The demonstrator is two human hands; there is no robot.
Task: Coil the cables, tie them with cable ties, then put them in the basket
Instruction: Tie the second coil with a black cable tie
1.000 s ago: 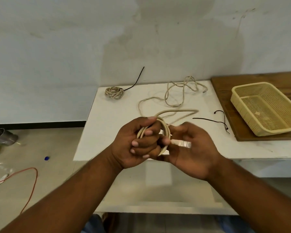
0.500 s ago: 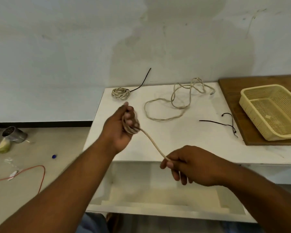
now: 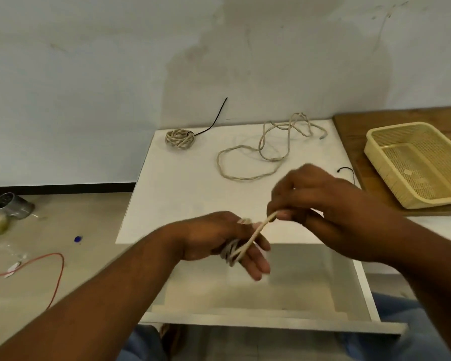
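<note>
A beige cable (image 3: 255,231) is wound in loops around the fingers of my left hand (image 3: 219,238), just over the white table's (image 3: 182,188) front edge. My right hand (image 3: 315,201) pinches the free end of that cable a little up and to the right, holding it taut. A loose beige cable (image 3: 261,157) sprawls across the table's far half. A coiled cable (image 3: 180,138) with a black tie on it sits at the far left corner. A black cable tie (image 3: 348,171) lies partly hidden behind my right hand. The yellow basket (image 3: 391,162) stands on a wooden board at the right.
The wooden board (image 3: 349,142) adjoins the table on the right. On the floor at the left lie an orange wire (image 3: 57,272), a metal can (image 3: 12,205) and a small blue cap (image 3: 78,239). A wall stands right behind the table.
My left hand has dropped from above the table to its front edge. My right hand has risen and moved closer to it, taking the cable's free end over the left fingers.
</note>
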